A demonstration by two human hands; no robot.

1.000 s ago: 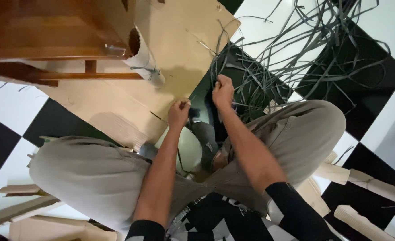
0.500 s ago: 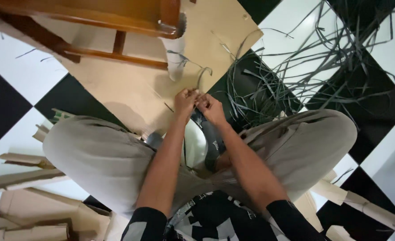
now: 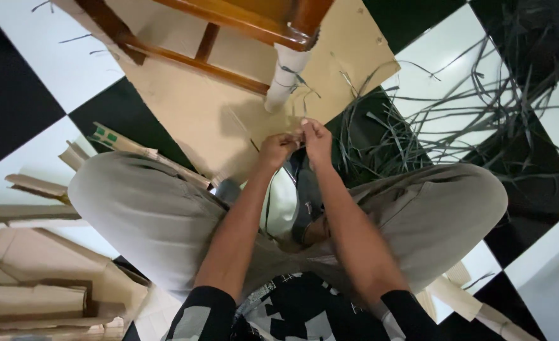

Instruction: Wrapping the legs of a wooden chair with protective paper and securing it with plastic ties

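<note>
I see glossy black-and-white floor tiles (image 3: 33, 76) that catch the light. The cardboard sheet (image 3: 185, 107) looks matt, tan and slightly rough. The chair frame (image 3: 229, 16) is varnished wood with a warm sheen, one leg wrapped in white paper (image 3: 282, 79). The dark strips (image 3: 456, 120) look like thin, dull plastic strapping. The trousers (image 3: 141, 215) are soft, matt beige cloth.

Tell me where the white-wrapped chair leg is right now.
The wrapped chair leg stands top centre in the head view, on the cardboard sheet, just beyond both hands, left of the strap pile.
</note>
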